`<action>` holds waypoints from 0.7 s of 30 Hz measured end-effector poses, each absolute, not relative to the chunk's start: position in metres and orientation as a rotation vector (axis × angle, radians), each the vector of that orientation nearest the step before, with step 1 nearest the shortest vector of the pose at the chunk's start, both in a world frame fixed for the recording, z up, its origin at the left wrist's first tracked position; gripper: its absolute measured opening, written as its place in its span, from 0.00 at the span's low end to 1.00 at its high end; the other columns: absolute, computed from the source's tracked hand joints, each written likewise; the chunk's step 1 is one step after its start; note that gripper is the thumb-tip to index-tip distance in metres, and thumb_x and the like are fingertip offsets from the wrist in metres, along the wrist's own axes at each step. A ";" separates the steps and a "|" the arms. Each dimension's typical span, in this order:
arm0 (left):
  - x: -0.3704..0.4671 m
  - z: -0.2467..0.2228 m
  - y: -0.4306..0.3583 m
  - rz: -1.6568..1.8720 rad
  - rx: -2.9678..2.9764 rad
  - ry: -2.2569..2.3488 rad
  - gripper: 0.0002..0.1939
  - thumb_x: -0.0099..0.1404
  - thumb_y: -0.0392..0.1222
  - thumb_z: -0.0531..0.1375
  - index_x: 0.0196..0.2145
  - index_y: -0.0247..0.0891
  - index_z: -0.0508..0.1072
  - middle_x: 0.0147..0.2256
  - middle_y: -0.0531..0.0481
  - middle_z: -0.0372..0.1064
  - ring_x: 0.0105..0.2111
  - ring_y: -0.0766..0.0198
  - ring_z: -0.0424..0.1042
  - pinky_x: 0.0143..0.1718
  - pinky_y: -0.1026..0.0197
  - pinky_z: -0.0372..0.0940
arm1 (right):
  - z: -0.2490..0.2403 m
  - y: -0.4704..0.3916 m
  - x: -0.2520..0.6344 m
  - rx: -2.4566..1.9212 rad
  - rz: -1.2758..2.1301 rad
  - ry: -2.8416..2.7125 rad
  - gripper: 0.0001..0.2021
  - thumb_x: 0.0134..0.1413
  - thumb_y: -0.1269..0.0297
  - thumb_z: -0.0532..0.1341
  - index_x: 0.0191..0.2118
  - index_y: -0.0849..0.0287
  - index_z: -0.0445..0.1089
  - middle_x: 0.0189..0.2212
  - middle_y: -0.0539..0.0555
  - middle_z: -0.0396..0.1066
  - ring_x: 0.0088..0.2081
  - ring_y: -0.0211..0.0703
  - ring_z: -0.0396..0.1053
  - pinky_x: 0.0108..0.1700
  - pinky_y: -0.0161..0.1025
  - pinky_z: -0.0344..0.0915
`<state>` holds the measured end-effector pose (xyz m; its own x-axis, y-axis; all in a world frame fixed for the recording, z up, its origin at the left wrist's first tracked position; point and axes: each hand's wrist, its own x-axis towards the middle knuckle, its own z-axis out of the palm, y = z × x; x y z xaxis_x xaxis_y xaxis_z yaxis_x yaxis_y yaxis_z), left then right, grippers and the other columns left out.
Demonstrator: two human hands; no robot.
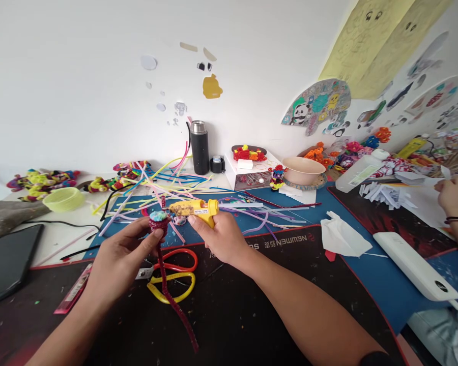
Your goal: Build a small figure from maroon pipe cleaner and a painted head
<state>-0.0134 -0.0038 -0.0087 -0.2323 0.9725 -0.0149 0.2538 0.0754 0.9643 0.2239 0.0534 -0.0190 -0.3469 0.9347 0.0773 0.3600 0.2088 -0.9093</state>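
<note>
Between the thumb and fingers of my left hand (127,254) is a small craft piece wound from dark red pipe cleaner (159,230), with a pale blue-green top. A long dark red strand (177,310) hangs from it over the mat. My right hand (227,236) is wrapped round a yellow glue gun (209,209), whose nozzle points left, close to the craft piece. Whether the nozzle touches it I cannot tell. Below the hands lie scissors (175,290) with one red and one yellow handle loop, partly hidden by my left hand.
Loose pipe cleaners (164,178) spread behind the hands. Farther back stand a black thermos (199,147), a white box (248,178) and a beige bowl (303,170). A phone (13,259) lies left; a white power bank (412,264) lies right, near another person's hand (456,201).
</note>
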 end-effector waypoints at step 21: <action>-0.004 -0.002 -0.004 1.211 1.242 1.623 0.34 0.54 0.71 0.77 0.45 0.39 0.89 0.40 0.42 0.86 0.35 0.49 0.81 0.36 0.54 0.79 | -0.019 0.054 0.224 -1.235 1.101 -1.760 0.32 0.69 0.29 0.59 0.27 0.53 0.64 0.18 0.50 0.65 0.24 0.41 0.66 0.29 0.39 0.56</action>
